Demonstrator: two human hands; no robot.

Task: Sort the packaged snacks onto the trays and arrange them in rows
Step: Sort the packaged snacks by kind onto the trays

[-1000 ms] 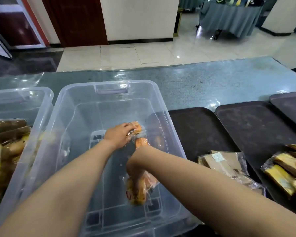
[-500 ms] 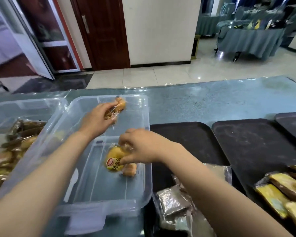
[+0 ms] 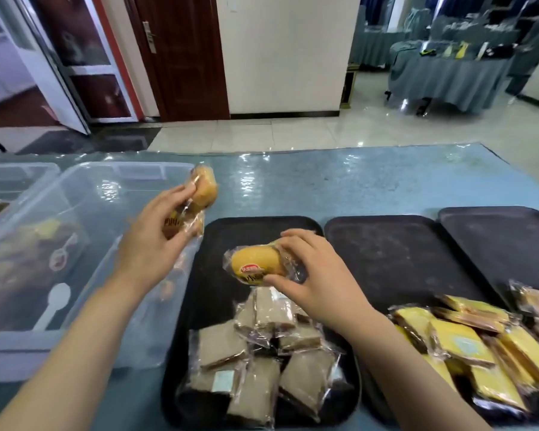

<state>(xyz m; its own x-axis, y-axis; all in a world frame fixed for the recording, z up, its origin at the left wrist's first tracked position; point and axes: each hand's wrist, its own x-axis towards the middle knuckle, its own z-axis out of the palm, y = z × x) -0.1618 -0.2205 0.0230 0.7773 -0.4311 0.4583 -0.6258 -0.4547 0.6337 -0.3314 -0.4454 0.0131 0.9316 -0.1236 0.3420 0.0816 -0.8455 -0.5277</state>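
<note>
In the head view, a wrapped bun point(image 3: 199, 194) is gripped by the left hand point(image 3: 151, 241) above the left tray point(image 3: 305, 225)'s far left corner, beside the clear bin point(image 3: 84, 194). A second wrapped bun point(image 3: 257, 265) is pinched by the right hand point(image 3: 315, 275) over that tray's far half. Brown packets point(image 3: 255, 362) are heaped at its near edge. Yellow packets point(image 3: 467, 346) are piled at the near edge of the middle tray point(image 3: 395, 244).

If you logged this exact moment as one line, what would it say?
left hand: holds wrapped bun above bin edge | right hand: holds wrapped bun over leftmost tray | placed: neither
</note>
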